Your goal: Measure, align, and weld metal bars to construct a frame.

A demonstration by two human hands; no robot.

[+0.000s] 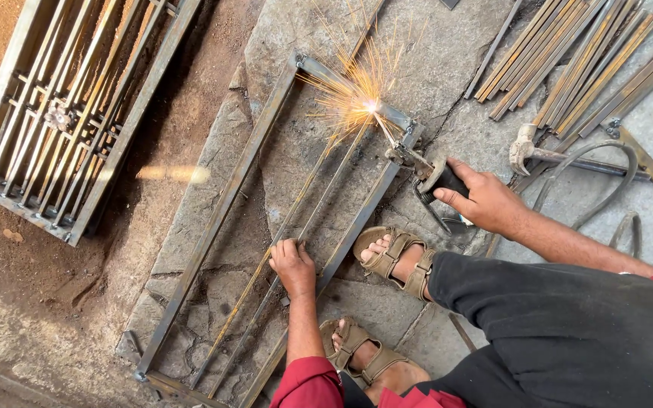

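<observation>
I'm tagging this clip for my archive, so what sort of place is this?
Most likely an open-air metal fabrication yard. Sparks fly where the right hand holds a welding holder to a steel frame on the stone floor; cut bars and a finished grille lie nearby.

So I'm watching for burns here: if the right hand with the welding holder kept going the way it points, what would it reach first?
The right hand points its electrode holder up-left. First in that line would likely be the sparking joint on the metal frame's top bar, where the rod tip seems to touch already.
</observation>
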